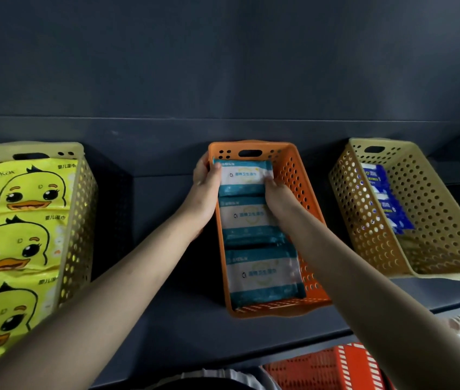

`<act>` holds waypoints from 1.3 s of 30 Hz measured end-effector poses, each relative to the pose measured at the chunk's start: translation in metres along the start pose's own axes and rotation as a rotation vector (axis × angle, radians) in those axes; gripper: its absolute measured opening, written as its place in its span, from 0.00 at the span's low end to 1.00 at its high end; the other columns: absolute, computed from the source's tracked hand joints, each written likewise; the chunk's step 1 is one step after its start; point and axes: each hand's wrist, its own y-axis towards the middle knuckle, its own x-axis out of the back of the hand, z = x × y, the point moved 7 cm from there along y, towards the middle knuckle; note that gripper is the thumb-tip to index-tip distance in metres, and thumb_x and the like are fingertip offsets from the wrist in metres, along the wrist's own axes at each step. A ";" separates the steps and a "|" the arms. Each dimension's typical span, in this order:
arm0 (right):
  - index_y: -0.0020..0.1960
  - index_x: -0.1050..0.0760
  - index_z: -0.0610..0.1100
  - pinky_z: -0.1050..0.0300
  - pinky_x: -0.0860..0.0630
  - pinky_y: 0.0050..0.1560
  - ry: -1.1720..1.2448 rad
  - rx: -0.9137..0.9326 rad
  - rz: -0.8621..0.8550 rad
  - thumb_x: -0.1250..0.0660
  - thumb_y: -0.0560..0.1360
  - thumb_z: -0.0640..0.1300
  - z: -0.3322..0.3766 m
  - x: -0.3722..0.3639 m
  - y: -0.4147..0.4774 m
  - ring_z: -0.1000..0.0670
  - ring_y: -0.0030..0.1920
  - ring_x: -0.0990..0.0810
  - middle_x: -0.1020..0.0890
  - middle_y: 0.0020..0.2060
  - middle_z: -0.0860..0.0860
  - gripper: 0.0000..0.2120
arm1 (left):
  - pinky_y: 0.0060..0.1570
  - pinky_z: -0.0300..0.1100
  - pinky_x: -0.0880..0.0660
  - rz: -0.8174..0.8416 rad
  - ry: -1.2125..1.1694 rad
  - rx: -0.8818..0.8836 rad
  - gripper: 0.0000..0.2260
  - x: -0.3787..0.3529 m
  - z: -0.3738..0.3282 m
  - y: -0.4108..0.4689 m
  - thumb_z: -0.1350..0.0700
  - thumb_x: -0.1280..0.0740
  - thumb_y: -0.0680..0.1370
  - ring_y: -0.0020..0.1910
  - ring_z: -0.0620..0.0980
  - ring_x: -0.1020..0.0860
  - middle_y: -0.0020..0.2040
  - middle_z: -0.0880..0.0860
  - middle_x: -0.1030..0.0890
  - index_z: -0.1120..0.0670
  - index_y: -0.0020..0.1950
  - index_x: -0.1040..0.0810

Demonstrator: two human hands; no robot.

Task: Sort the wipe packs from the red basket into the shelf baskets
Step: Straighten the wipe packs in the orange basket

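An orange shelf basket point(302, 175) stands in the middle of the dark shelf with three teal-and-white wipe packs in a row. My left hand point(204, 190) grips the basket's far left rim, thumb on the rearmost teal pack point(244, 175). My right hand point(279, 197) is inside the basket and holds that pack's right edge. The middle teal pack point(247, 218) and the front teal pack point(262, 274) lie flat. The red basket point(327, 367) shows below the shelf edge; I cannot see what is in it.
A beige basket point(81, 192) at the left holds yellow duck wipe packs point(17, 240). A tilted beige basket point(434, 215) at the right holds blue wipe packs point(384, 198). Dark shelf surface point(155, 319) lies between the baskets, with a dark back wall behind.
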 end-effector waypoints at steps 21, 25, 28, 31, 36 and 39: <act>0.59 0.26 0.47 0.43 0.24 0.58 0.040 -0.163 0.157 0.40 0.79 0.57 -0.025 0.018 -0.016 0.44 0.51 0.17 0.17 0.50 0.45 0.17 | 0.39 0.22 0.28 0.009 -0.018 0.005 0.19 0.000 0.000 -0.001 0.48 0.47 0.84 0.62 0.46 0.25 0.69 0.52 0.28 0.45 0.75 0.41; 0.68 0.32 0.49 0.42 0.27 0.62 -0.013 -0.153 0.113 0.46 0.81 0.57 -0.039 0.013 -0.024 0.45 0.54 0.21 0.21 0.55 0.46 0.20 | 0.35 0.22 0.28 0.008 -0.037 0.016 0.19 -0.001 -0.004 -0.002 0.49 0.47 0.84 0.59 0.47 0.24 0.69 0.55 0.28 0.47 0.76 0.41; 0.69 0.33 0.51 0.42 0.26 0.62 0.022 -0.150 0.131 0.46 0.81 0.57 -0.039 0.005 -0.023 0.44 0.55 0.21 0.21 0.57 0.46 0.20 | 0.34 0.22 0.29 0.016 -0.038 0.018 0.19 -0.003 -0.005 -0.004 0.50 0.47 0.84 0.52 0.41 0.24 0.68 0.54 0.27 0.48 0.76 0.42; 0.67 0.32 0.51 0.42 0.25 0.61 0.041 -0.178 0.140 0.44 0.79 0.59 -0.037 0.007 -0.026 0.43 0.55 0.20 0.20 0.56 0.45 0.20 | 0.33 0.21 0.29 0.019 -0.026 0.014 0.19 -0.002 -0.004 -0.003 0.49 0.47 0.84 0.52 0.40 0.25 0.68 0.54 0.27 0.47 0.76 0.42; 0.63 0.28 0.48 0.43 0.24 0.59 0.072 -0.205 0.182 0.35 0.73 0.62 -0.043 0.021 -0.038 0.43 0.52 0.17 0.17 0.53 0.45 0.25 | 0.32 0.22 0.29 0.023 -0.001 0.023 0.20 0.000 -0.003 -0.003 0.48 0.47 0.84 0.53 0.41 0.24 0.68 0.54 0.27 0.46 0.76 0.42; 0.63 0.29 0.46 0.42 0.23 0.57 0.054 -0.222 0.179 0.32 0.72 0.59 -0.059 0.026 -0.048 0.43 0.51 0.17 0.17 0.52 0.44 0.25 | 0.33 0.22 0.29 0.018 -0.003 0.019 0.19 0.000 -0.003 -0.004 0.48 0.47 0.84 0.57 0.45 0.24 0.69 0.54 0.27 0.46 0.76 0.42</act>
